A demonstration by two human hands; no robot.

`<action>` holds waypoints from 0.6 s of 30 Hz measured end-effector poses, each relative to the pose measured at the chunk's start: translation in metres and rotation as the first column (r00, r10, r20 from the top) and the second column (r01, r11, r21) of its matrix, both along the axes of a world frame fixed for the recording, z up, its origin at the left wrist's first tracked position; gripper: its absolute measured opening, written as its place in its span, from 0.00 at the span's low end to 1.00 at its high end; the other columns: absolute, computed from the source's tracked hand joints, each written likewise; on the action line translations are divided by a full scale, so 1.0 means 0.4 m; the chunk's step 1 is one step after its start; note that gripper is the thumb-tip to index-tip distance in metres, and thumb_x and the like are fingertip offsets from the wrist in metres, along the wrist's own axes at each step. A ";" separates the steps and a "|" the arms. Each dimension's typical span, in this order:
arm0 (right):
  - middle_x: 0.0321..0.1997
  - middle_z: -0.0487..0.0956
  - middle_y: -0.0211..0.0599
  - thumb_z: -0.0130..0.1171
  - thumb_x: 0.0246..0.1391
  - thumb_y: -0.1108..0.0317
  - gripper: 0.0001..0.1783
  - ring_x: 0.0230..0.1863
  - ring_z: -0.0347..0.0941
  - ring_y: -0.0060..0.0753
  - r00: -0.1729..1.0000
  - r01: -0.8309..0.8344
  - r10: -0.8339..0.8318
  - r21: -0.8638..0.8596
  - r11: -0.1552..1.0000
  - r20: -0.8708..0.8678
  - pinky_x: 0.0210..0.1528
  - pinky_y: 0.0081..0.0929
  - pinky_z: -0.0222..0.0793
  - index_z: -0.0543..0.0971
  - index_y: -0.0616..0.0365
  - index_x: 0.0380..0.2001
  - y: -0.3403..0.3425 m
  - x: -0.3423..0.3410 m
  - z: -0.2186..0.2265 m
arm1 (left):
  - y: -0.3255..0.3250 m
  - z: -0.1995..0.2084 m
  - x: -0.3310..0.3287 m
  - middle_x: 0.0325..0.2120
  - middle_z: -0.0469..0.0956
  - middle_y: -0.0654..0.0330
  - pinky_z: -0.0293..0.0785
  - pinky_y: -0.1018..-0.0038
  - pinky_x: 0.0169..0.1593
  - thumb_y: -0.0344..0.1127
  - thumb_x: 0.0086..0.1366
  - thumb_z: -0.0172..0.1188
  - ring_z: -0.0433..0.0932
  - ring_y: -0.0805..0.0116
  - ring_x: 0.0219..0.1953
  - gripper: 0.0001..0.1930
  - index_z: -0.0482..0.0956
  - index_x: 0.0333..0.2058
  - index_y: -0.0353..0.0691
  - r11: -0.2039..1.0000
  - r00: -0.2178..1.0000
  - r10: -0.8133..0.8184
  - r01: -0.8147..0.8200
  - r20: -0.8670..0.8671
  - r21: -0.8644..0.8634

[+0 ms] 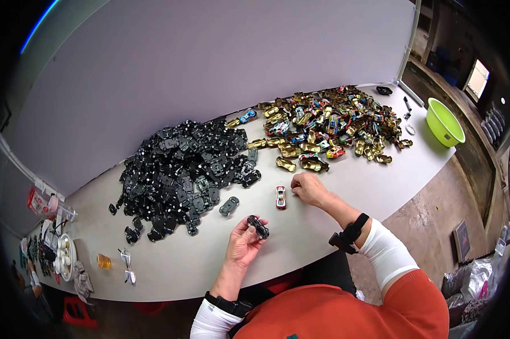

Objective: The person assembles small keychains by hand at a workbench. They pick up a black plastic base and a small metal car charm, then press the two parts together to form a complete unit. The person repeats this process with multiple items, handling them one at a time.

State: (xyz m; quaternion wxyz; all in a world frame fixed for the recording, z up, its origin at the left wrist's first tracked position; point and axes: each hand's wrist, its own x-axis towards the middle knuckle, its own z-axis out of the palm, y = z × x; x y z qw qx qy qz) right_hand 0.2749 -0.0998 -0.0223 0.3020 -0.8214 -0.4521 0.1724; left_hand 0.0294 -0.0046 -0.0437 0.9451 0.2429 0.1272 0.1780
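My left hand (243, 244) pinches a black toy car chassis (258, 227) between thumb and fingers, above the near part of the table. Resting low over the table, my right hand (308, 188) is closed, its fingers curled together; whatever they hold, if anything, is hidden. Just left of those fingertips lies a red and white toy car body (280, 197). A single dark grey chassis (229, 206) sits apart, between my left hand and a big heap of black chassis (181, 175). Farther back on the right spreads a heap of gold and coloured toy car bodies (334, 124).
A pale wall panel (227, 51) stands behind the table (345, 198). At the right end is a lime green basin (445, 122). To the left are eyeglasses (127, 265), a glass of amber drink (103, 261) and a tray of white cups (65, 257). Another person's arm (35, 279) shows far left.
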 end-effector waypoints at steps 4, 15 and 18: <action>0.28 0.77 0.50 0.59 0.46 0.65 0.11 0.34 0.74 0.51 0.996 0.064 -0.070 0.084 0.994 0.061 0.37 0.40 0.68 0.77 0.63 0.24 -0.010 -0.022 0.024 | -0.004 0.003 -0.016 0.40 0.75 0.48 0.71 0.76 0.32 0.28 0.56 0.60 0.75 0.68 0.33 0.17 0.71 0.46 0.38 1.000 0.999 0.023 -0.023 0.029 0.004; 0.32 0.78 0.49 0.65 0.39 0.57 0.22 0.35 0.75 0.51 0.945 -0.029 0.092 -0.201 0.979 0.315 0.39 0.39 0.70 0.74 0.64 0.30 0.064 -0.102 0.055 | 0.002 0.056 -0.088 0.40 0.74 0.47 0.76 0.75 0.36 0.25 0.54 0.61 0.77 0.66 0.36 0.20 0.70 0.47 0.34 0.994 0.993 0.056 -0.066 0.106 0.088; 0.30 0.78 0.46 0.64 0.39 0.66 0.19 0.30 0.76 0.44 0.987 -0.136 0.136 -0.006 0.991 0.088 0.36 0.32 0.72 0.76 0.64 0.35 0.039 -0.125 0.065 | 0.002 0.058 -0.094 0.40 0.75 0.47 0.77 0.75 0.36 0.25 0.54 0.61 0.77 0.65 0.37 0.20 0.70 0.47 0.34 0.982 0.985 0.128 -0.143 0.116 0.127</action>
